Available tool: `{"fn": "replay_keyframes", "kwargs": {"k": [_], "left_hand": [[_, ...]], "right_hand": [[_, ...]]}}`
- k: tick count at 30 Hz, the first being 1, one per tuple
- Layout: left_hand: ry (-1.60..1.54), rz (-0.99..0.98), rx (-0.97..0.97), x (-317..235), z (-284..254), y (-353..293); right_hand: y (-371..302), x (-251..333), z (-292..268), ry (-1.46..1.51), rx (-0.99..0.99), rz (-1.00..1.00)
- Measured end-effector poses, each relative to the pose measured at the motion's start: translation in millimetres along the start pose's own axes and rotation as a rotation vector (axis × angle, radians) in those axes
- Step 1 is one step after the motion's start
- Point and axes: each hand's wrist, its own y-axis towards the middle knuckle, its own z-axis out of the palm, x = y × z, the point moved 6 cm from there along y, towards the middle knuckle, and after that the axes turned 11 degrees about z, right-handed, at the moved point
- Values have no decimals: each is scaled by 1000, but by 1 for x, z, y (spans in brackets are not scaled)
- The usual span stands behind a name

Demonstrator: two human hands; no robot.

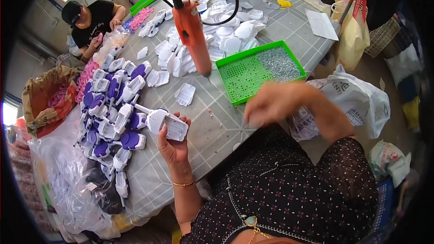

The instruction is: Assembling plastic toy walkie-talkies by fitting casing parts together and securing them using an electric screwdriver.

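Note:
My left hand (175, 143) is closed on a white plastic housing (168, 124) with a rectangular recess and a thin handle pointing left toward the pile. My right hand (278, 101) is smeared by motion at the near right edge of a green tray (224, 79); whether its fingers hold anything does not show. Small grey metal pieces, likely screws, lie heaped in the tray's right part and scattered over its perforated left part. An orange electric screwdriver (192, 36) hangs above the table, tip down, left of the tray. A loose white cover (185, 94) lies just beyond my left hand.
White-and-purple assembled housings (113, 95) are piled on the left. White plastic parts (230, 31) cover the far middle. A co-worker (92, 25) sits at the far left, near a paper bag (34, 101) with pink pieces. A white plastic bag (357, 104) stands right of the table.

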Motion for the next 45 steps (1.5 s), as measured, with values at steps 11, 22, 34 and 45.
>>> {"fn": "replay_keyframes", "kwargs": {"k": [11,22,34,45], "left_hand": [[-152,-203,226,24,21,-7],[-255,-56,208,16,25,1],[-172,25,114,-2,25,-9],[-174,-51,68,3,18,-11]], "right_hand": [[85,-182,-220,-380,-1097,639],[2,-57,-57,759,-787,72],[127,54,66,-174,-743,-401],[137,84,62,-525,-470,-716]]}}
